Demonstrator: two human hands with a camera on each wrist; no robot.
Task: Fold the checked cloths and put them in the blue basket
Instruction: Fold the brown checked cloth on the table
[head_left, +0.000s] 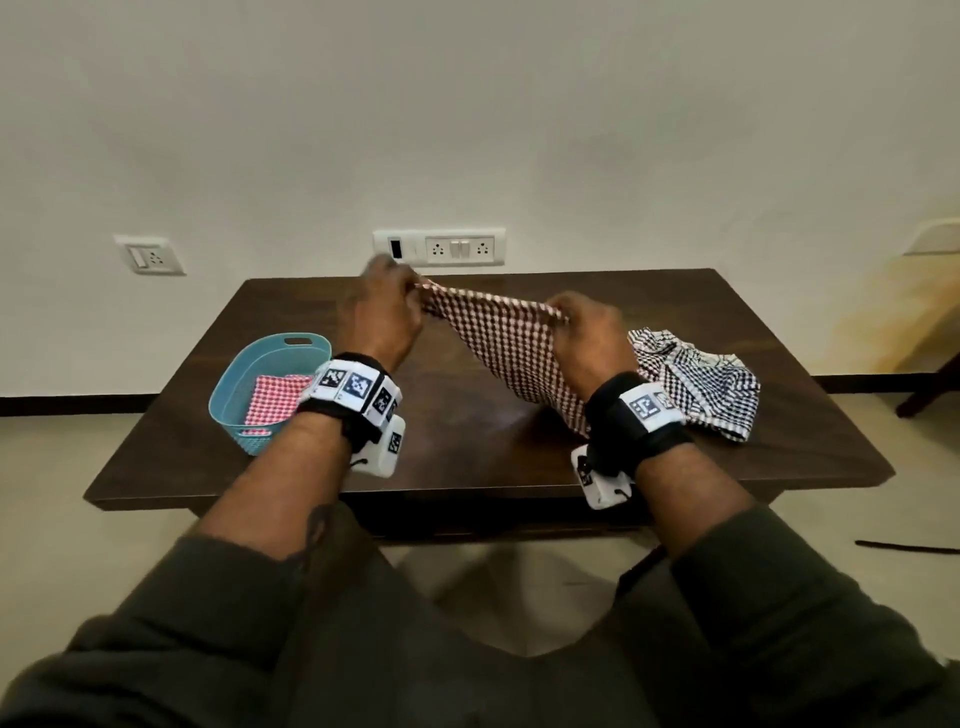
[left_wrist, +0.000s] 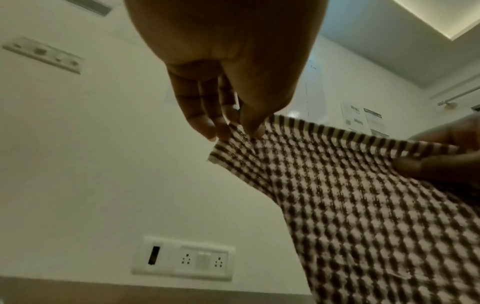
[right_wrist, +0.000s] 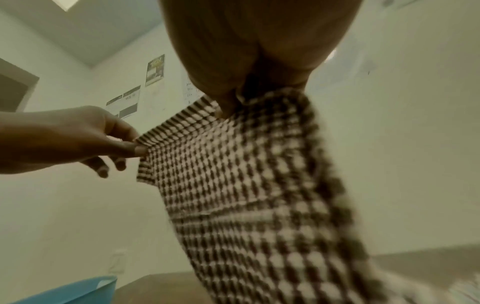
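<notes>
Both hands (head_left: 480, 325) pinch brown checked cloth's (head_left: 511, 348) top corners above the worktop (head_left: 467, 457); thin fingertip grip could slip, skewing the fold.

Brown-white checked cloth (head_left: 511, 345), black-white checked cloth (head_left: 701, 384), red-white one (head_left: 272, 397), blue basket (head_left: 234, 384).

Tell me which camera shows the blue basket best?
The head view: the whole blue basket sits on the table with a folded red checked cloth inside. The right wrist view catches only a corner of its rim; the left wrist view misses it.
</notes>
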